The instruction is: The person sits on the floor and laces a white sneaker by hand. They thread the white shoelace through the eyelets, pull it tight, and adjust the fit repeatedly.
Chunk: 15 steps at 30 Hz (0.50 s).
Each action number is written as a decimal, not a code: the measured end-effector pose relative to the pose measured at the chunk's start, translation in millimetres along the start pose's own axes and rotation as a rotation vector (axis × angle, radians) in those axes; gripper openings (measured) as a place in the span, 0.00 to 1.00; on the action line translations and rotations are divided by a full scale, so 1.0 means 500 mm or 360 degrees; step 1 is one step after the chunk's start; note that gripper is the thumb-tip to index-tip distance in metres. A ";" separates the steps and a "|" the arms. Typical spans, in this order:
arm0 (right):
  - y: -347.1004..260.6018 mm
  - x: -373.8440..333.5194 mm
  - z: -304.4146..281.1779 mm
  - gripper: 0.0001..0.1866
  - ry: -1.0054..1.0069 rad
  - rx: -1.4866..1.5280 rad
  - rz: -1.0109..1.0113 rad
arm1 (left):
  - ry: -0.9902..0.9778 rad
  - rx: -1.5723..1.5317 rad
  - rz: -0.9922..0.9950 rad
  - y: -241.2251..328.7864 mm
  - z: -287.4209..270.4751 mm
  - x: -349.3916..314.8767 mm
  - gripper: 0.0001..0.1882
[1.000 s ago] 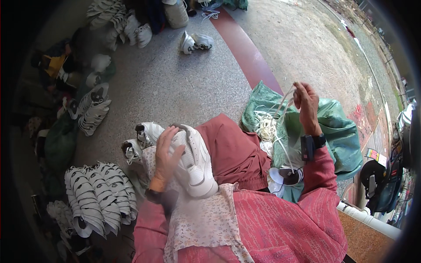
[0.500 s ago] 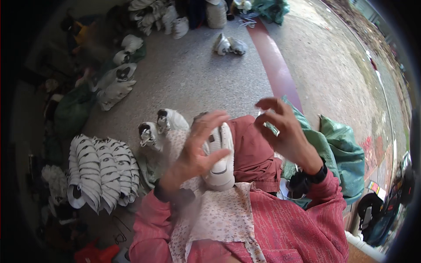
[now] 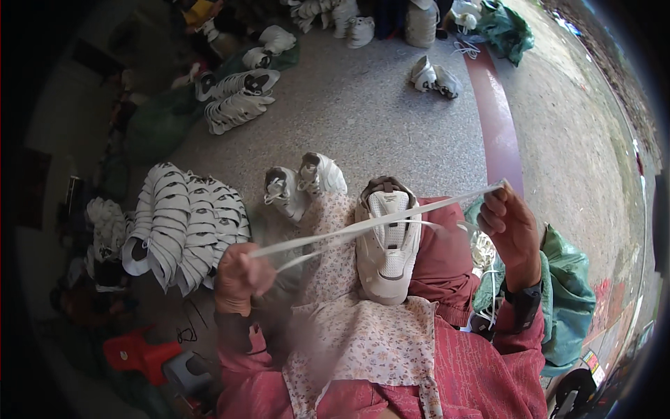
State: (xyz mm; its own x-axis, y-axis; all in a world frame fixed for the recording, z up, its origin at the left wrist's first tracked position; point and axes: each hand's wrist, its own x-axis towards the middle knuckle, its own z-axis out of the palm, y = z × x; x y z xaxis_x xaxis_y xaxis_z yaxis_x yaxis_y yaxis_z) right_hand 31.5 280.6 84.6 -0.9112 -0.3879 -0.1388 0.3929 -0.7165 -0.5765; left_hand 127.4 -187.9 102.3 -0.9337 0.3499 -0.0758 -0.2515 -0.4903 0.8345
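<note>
White lace (image 3: 314,238) stretched, shoe (image 3: 394,265) bare

From my remote post I see the left hand (image 3: 243,278) and right hand (image 3: 513,229) well apart, each pinching the lace, which crosses above the shoe. That shoe rests on the lap, toe toward the body. No lace shows threaded in it, so I judge its lacing not begun. Two shoes (image 3: 307,183) beyond look laced; whether the stacked uppers (image 3: 188,227) also wait, I can't tell.
</note>
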 end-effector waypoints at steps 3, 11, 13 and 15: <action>0.013 -0.010 -0.043 0.19 0.0178 0.0082 -0.0059 | 0.0097 -0.0441 0.0289 -0.012 -0.089 -0.053 0.21; 0.008 -0.041 -0.109 0.22 0.0111 -0.0040 -0.0096 | 0.0736 -0.0583 0.0647 0.008 -0.150 -0.049 0.23; 0.020 -0.034 -0.102 0.18 0.0533 -0.1154 -0.0028 | 0.0863 0.0299 0.0219 -0.016 -0.174 -0.050 0.18; 0.062 -0.027 -0.118 0.09 0.0635 -0.1928 -0.0224 | 0.0757 0.1570 0.0114 -0.036 -0.149 -0.008 0.16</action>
State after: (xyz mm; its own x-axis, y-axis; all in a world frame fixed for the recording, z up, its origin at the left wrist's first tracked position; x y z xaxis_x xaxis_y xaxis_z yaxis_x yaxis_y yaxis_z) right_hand 48.7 298.0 21.1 -0.9920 -0.0016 -0.1266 0.1191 0.3270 -0.9375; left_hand 116.8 -239.9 47.1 -0.9942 -0.1012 -0.0356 -0.0761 0.4310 0.8991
